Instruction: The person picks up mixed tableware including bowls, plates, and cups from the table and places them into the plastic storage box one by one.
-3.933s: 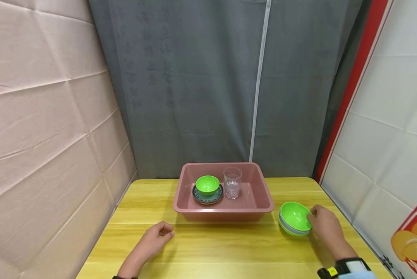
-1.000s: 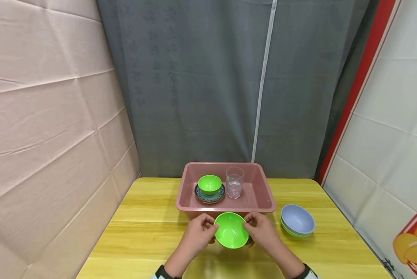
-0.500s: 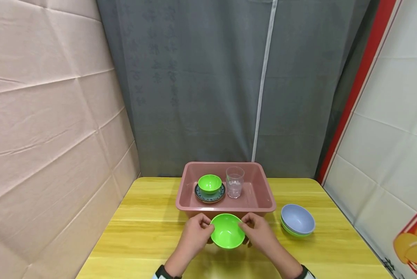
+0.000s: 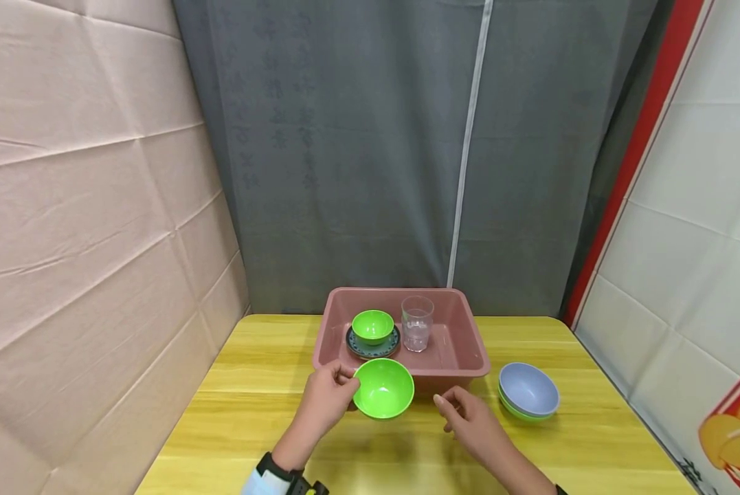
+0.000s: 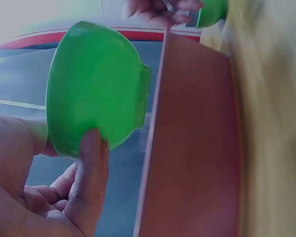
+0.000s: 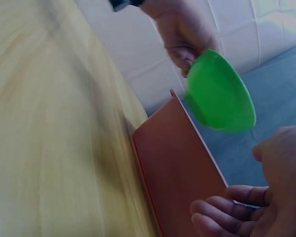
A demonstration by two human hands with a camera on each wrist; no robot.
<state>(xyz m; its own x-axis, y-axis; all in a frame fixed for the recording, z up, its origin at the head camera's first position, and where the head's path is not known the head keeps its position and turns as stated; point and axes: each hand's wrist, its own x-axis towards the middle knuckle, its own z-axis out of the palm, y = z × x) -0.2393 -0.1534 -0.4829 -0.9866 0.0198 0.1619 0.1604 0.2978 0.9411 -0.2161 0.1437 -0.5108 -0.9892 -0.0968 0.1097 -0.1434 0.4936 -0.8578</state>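
A bright green bowl [image 4: 385, 389] hangs in the air before the pink basin [image 4: 400, 375], its mouth tilted toward the head camera. My left hand [image 4: 326, 399] pinches its left rim between thumb and fingers; the left wrist view shows the thumb along the outside of the bowl [image 5: 96, 89]. My right hand [image 4: 468, 419] is apart from the bowl on its right side, fingers loosely bent and holding nothing. Inside the basin, a smaller green bowl [image 4: 372, 326] sits on patterned plates [image 4: 376, 351], beside a clear glass [image 4: 416, 323].
To the right of the basin, a blue-grey bowl [image 4: 528, 389] is nested in a green bowl [image 4: 518, 412] on the wooden table [image 4: 252, 412]. A grey curtain [image 4: 345, 158] hangs behind the table, with pale cloth walls [image 4: 97, 240] at both sides.
The green bowl came off the stack at the right and was held in both hands. Now my right hand has let go, and my left hand has moved it left and toward the basin.
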